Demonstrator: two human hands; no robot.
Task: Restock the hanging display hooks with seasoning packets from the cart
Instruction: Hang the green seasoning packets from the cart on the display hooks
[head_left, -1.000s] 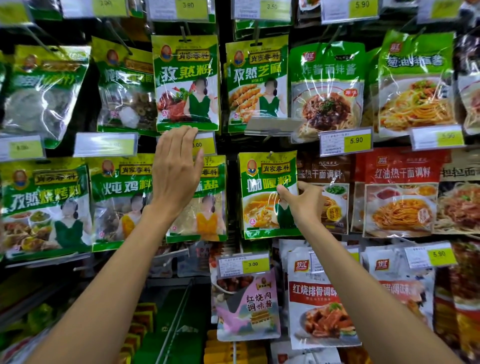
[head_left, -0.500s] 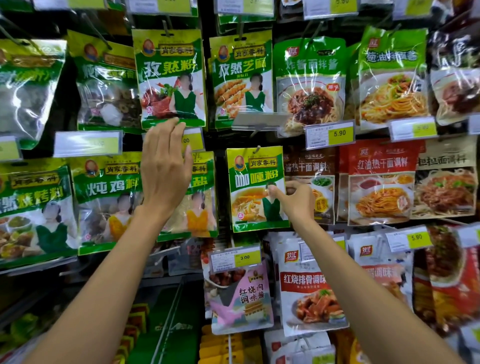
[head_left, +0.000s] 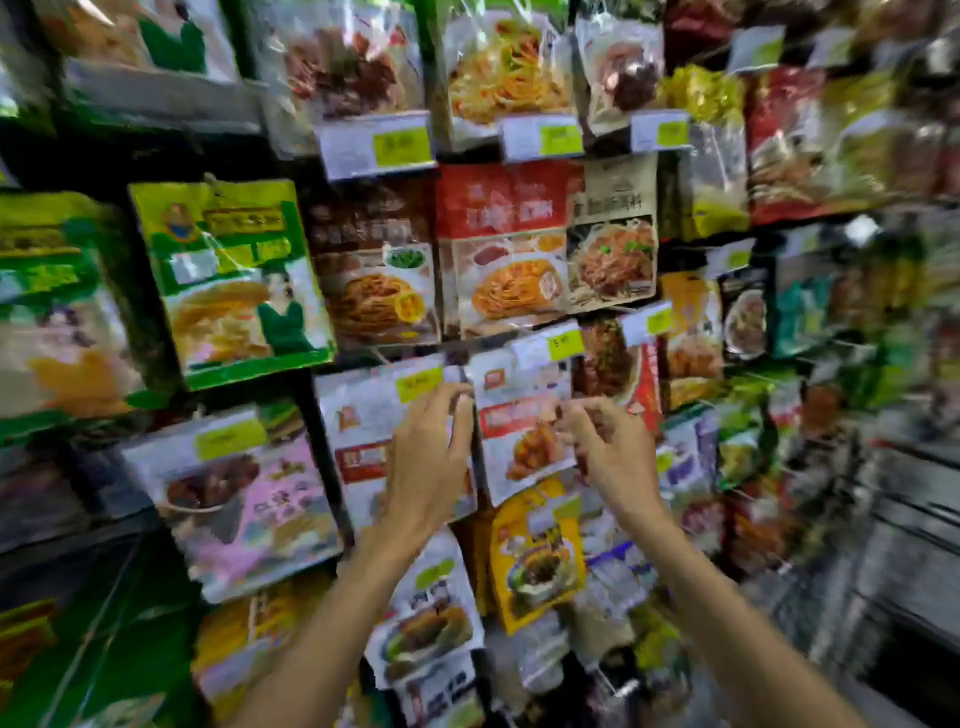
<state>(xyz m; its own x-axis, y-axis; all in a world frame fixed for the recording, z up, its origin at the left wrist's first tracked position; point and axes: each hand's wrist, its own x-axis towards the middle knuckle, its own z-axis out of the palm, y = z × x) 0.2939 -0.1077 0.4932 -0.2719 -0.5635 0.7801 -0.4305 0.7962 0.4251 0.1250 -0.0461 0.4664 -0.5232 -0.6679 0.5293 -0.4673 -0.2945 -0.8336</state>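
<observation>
Though blur smears the frame, both hands meet at the white-and-red packet (head_left: 524, 441) hanging at centre. The right hand (head_left: 615, 457) pinches its right edge with curled fingers; the left hand (head_left: 428, 462) touches its left edge, grip impossible to tell. They are probably seating it on its hook; next comes a clean release.

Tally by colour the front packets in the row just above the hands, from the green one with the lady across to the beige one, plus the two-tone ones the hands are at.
Green packet: 1
Brown packet: 1
Red packet: 1
Beige packet: 1
White packets: 2
Total: 6
</observation>
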